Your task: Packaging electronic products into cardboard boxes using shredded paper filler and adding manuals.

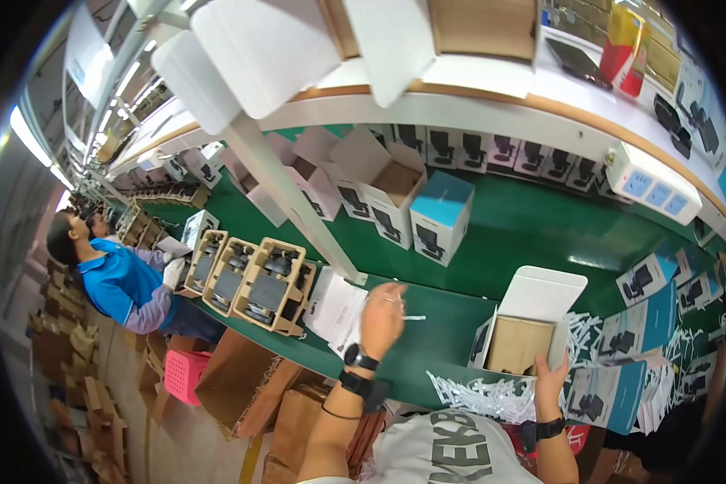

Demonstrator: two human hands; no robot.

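My right hand (550, 381) grips the near right wall of an open white box (498, 343), thumb toward the inside. The lid stands raised at the back, and brown cardboard (521, 345) fills the inside. To the left, my left hand (383, 313) is over the green table with its fingers curled together. A thin white paper strip (414, 318) shows beside it; whether the fingers hold it is unclear. Just left of that hand lie white printed sheets (336, 310). A heap of white paper strips (488, 397) lies in front of the box.
Brown pulp trays (270, 286) with black parts stand at the left, near a co-worker in a blue shirt (109, 278). A slanted metal post (298, 198) meets the table. Product boxes (440, 218) line the back under a shelf. More boxes (609, 395) lie right.
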